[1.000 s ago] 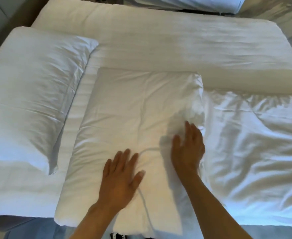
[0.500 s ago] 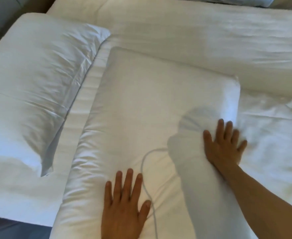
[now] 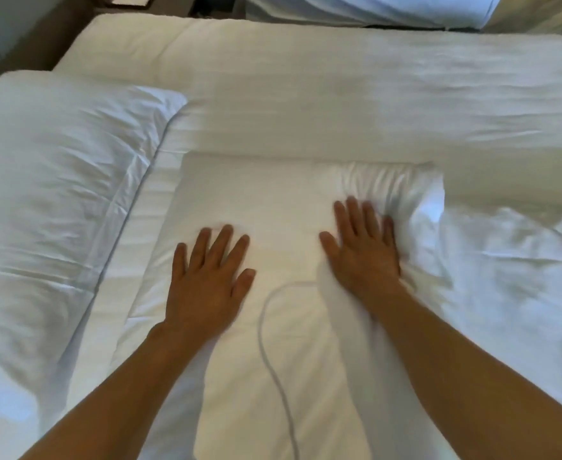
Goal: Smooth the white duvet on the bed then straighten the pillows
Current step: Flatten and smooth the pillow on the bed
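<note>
We are pressing both palms flat onto the middle pillow (image 3: 266, 200), which is lying near the bed's (image 3: 339, 78) near edge, between its left and right sides. Our left hand (image 3: 206, 277) is resting with fingers spread wide and gripping nothing, on the pillow's left half. Our right hand (image 3: 362, 250) is lying flat too, fingers stretched out and close together, pushing into the pillow's right side, where the case is bunching into folds toward its far right corner. A thin white cord (image 3: 273, 343) is curving across the pillow between our forearms. A second pillow (image 3: 57, 194) is sitting along the bed's left edge, just beside the one under our hands. The white duvet (image 3: 512, 277) is lying rumpled on the bed's right side, touching the middle pillow's right edge.
</note>
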